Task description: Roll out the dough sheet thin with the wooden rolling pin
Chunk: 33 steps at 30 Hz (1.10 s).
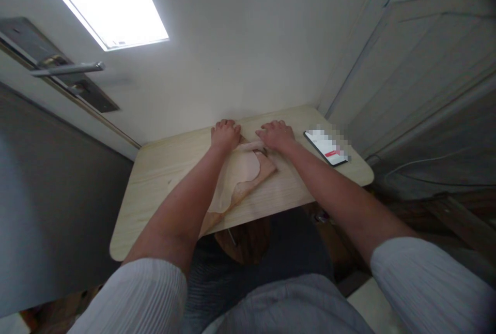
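Observation:
A thin, pale cream piece of cloth (239, 169) lies on the small wooden table, with a peach-coloured layer (265, 169) showing under it along the near right side. Its far edge is folded into a narrow roll (250, 146) that runs between my two hands. My left hand (226, 135) is at the roll's left end, fingers bent and closed on the cloth near the back edge of the table. At the other end, my right hand (277, 135) has its fingers curled down on the cloth. My left forearm hides part of the cloth's left side.
A phone (325, 147) with a lit screen lies right of my right hand. The light wood table (155, 168) has rounded corners and stands against a pale door with a metal handle (70, 69). Below the front edge is a round wooden stool (248, 243).

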Each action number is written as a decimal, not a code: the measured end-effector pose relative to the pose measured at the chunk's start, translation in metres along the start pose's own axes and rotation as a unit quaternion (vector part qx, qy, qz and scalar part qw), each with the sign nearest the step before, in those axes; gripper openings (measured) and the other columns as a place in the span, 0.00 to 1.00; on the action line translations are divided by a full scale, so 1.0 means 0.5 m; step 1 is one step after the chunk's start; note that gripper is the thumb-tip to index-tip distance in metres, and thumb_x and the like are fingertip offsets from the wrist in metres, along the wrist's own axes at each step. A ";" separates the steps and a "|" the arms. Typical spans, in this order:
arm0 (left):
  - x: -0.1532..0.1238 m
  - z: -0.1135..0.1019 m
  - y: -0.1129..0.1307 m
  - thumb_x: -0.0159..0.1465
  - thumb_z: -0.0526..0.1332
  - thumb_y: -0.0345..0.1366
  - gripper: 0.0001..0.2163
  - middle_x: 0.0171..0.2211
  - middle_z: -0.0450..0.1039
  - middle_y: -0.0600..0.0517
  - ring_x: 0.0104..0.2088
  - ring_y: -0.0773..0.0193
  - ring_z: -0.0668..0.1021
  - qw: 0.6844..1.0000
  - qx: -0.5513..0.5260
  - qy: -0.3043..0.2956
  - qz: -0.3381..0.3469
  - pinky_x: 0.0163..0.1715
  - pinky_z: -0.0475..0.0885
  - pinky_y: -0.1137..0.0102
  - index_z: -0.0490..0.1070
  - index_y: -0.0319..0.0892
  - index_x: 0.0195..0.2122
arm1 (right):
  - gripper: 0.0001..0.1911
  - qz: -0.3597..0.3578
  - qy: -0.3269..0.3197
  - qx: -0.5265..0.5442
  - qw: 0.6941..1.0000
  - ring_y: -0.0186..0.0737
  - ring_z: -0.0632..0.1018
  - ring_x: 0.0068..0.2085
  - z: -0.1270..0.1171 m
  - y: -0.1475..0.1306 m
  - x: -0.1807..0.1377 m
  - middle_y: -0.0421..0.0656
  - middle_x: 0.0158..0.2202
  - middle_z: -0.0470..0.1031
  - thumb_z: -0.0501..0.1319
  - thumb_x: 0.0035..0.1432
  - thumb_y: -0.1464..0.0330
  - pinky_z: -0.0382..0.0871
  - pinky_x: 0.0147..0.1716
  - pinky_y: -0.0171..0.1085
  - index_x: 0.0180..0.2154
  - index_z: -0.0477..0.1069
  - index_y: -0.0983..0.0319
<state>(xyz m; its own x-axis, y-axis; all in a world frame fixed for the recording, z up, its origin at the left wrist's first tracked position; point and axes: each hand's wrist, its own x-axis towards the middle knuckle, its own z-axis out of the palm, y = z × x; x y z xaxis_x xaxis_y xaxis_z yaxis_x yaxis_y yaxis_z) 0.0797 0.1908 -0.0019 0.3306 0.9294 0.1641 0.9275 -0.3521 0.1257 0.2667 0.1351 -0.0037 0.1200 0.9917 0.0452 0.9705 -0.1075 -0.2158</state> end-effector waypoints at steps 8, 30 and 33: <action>-0.028 -0.010 0.001 0.73 0.48 0.42 0.18 0.61 0.67 0.43 0.61 0.45 0.66 0.994 0.030 -0.068 0.075 0.55 0.67 0.48 0.71 0.53 0.58 | 0.26 -0.008 0.012 -0.027 1.000 0.57 0.69 0.60 0.006 0.000 -0.030 0.52 0.61 0.72 0.47 0.71 0.55 0.63 0.57 0.54 0.60 0.71 0.58; -0.118 -0.028 0.029 0.73 0.45 0.51 0.22 0.67 0.61 0.45 0.64 0.43 0.64 0.997 -0.011 -0.071 0.032 0.58 0.62 0.40 0.62 0.58 0.65 | 0.29 -0.046 0.107 -0.041 0.992 0.53 0.72 0.54 0.044 0.008 -0.135 0.53 0.54 0.77 0.42 0.74 0.54 0.61 0.51 0.46 0.57 0.73 0.63; -0.132 -0.033 0.036 0.74 0.44 0.50 0.22 0.67 0.61 0.45 0.64 0.44 0.64 0.998 -0.012 -0.061 0.027 0.59 0.62 0.42 0.62 0.57 0.65 | 0.30 -0.051 0.117 -0.037 0.991 0.53 0.72 0.54 0.049 0.012 -0.144 0.54 0.55 0.76 0.42 0.74 0.54 0.61 0.52 0.46 0.57 0.73 0.64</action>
<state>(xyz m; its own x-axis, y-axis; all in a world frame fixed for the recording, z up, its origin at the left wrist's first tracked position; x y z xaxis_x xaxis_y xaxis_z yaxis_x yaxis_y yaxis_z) 0.0717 0.1215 0.0057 0.4001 0.9150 0.0508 0.9039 -0.4032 0.1431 0.2586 0.0646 -0.0323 0.0582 0.9551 0.2905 0.9916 -0.0217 -0.1274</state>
